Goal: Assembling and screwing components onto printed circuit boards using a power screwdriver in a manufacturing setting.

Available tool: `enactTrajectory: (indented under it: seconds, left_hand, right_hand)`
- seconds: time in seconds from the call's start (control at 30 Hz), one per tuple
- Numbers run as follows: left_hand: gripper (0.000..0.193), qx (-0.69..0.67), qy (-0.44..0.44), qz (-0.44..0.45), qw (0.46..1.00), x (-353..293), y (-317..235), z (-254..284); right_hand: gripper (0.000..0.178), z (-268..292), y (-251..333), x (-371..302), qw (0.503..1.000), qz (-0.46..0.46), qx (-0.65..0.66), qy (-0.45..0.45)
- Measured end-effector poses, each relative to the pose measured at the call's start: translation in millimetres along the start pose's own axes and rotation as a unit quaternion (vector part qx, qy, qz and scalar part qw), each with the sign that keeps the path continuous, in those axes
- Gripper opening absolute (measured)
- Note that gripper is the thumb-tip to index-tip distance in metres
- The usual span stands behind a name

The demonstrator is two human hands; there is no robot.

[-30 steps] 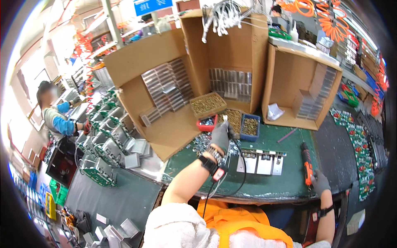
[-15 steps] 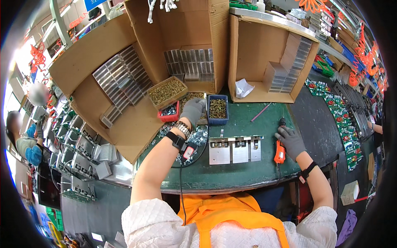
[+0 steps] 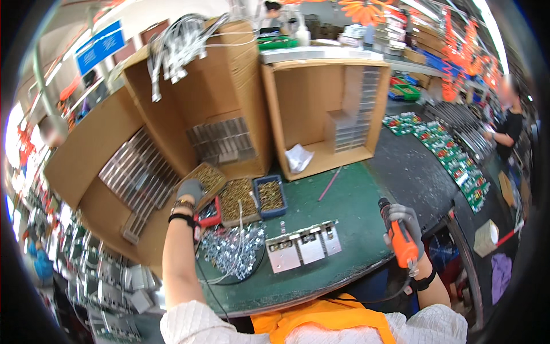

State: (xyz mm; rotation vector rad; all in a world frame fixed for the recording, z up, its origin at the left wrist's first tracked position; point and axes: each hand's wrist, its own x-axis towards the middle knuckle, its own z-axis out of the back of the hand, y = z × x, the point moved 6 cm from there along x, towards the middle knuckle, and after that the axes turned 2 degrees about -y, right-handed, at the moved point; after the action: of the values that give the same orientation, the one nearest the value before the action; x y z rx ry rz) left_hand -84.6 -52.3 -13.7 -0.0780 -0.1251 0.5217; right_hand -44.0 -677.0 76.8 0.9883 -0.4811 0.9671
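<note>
My left hand (image 3: pixel 191 189), in a grey glove, is at the near-left side of a tilted cardboard tray of brass-coloured screws (image 3: pixel 211 179); its fingertips are hidden. My right hand (image 3: pixel 408 222), also gloved, is wrapped round an orange electric screwdriver (image 3: pixel 403 247), held at the table's right edge with its dark nose toward the far left. Between the hands lies an assembly of silver heat sinks (image 3: pixel 306 247) with a circuit board along its far side. A second tray of screws (image 3: pixel 236 200) and a blue bin of dark screws (image 3: pixel 270 196) stand behind it.
A red bin (image 3: pixel 209 213) sits below the tilted tray, beside a pile of small metal clips (image 3: pixel 232 252). Cardboard boxes (image 3: pixel 321 109) holding stacked heat sinks line the back. A purple stick (image 3: pixel 329 184) lies on the green mat. Green circuit boards (image 3: pixel 447 155) line the right bench.
My left hand has moved left from the middle screw tray to the tilted one. My right hand has tilted the screwdriver, its nose now toward the far left. The view has shifted.
</note>
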Motion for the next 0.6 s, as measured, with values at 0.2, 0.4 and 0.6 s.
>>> enactTrajectory:
  seconds: [0.2, 0.4, 0.6]
  left_hand:
    - [0.020, 0.042, 0.025, 0.034, 0.998, 1, -2, 0]
    - [0.025, 0.083, -0.021, 0.139, 0.987, -21, -15, 43]
    - [0.016, -0.494, -0.115, -0.074, 0.859, -153, -144, 95]
  right_hand:
    - [0.044, 41, 24, 10, 0.937, -0.101, 0.246, -0.228]
    - [0.050, 59, 57, 35, 0.893, 0.006, 0.368, -0.259]
    - [0.086, 54, 91, 56, 0.821, 0.075, 0.507, -0.252]
